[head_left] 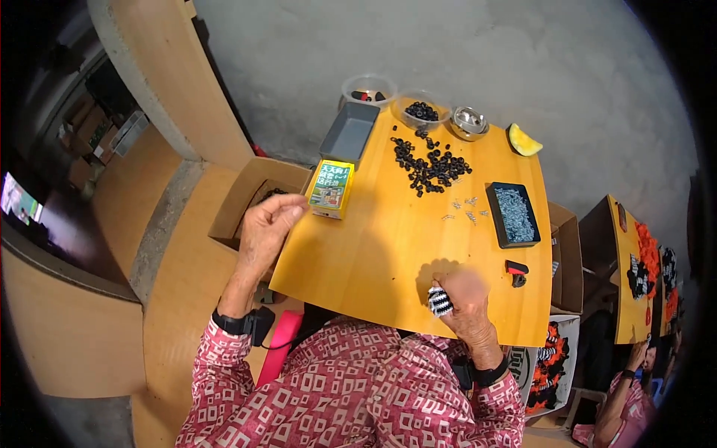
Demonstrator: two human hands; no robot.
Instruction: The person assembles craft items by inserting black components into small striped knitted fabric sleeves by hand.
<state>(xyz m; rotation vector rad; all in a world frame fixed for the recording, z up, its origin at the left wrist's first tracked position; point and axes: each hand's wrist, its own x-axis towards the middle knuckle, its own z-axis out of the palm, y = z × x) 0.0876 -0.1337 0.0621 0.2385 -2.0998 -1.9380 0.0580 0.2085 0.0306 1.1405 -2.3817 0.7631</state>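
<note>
My right hand (467, 310) is over the near edge of the table, closed around a small black-and-white striped knitted piece (440, 301). Part of that hand is smeared, so its fingertips do not show clearly. My left hand (265, 228) is raised at the table's left edge, thumb and forefinger pressed together. Whether anything small sits in that pinch I cannot make out. Just right of it stands a yellow-and-green box (331, 188). A small black-and-red piece (517, 272) lies on the table, to the right of my right hand.
Black ring-like parts (433, 164) and small metal pieces (470, 209) are scattered on the yellow table (373, 261). Around them are a grey tray (349, 131), clear bowls (422, 110), a metal bowl (469, 123), a black tray of screw-like pieces (514, 214) and a yellow wedge (524, 140). Cardboard boxes (258, 196) flank the table.
</note>
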